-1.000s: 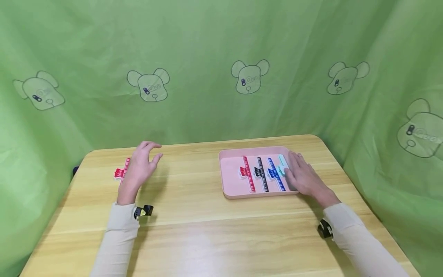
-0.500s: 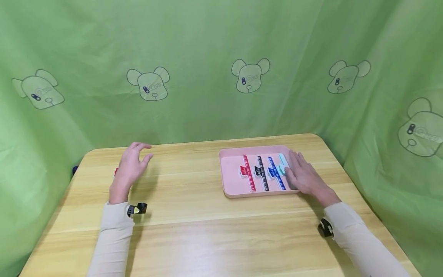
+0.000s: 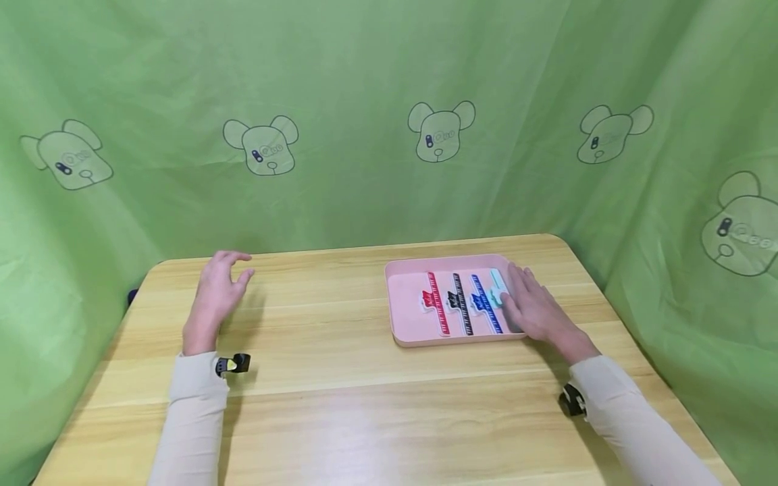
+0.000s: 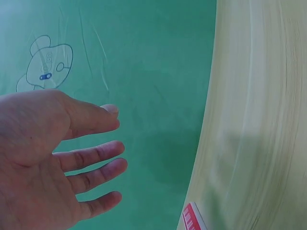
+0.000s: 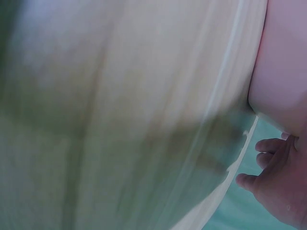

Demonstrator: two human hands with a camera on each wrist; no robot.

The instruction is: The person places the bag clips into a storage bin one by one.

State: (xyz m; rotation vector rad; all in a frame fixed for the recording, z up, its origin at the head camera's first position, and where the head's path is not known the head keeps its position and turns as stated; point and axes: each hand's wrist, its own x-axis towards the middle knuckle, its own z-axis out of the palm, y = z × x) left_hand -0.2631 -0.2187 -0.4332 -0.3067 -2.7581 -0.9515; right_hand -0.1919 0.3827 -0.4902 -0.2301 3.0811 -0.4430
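My left hand (image 3: pixel 215 297) hovers over the left part of the table with nothing in it, its thumb spread from loosely bent fingers. The end of a red clip (image 4: pixel 193 218) shows at the bottom of the left wrist view; in the head view it is hidden behind that hand. My right hand (image 3: pixel 537 304) holds the right wall of a pink tray (image 3: pixel 406 322), the thumb inside and the fingers down the outside. Inside lie long clips with marked strips and shaped tabs: red (image 3: pixel 436 304), black (image 3: pixel 460 305), blue (image 3: pixel 485 304) and light teal (image 3: pixel 499 289), partly under the thumb.
The light wooden table (image 3: pixel 340 405) has a rounded far edge. A green curtain (image 3: pixel 352 189) with printed bear heads hangs behind it and along both sides. A small dark object (image 3: pixel 132 295) shows beyond the left edge.
My left hand has moved left and slightly toward me, covering the red clip that showed beside it in the head view. The right hand and the tray stay in place.
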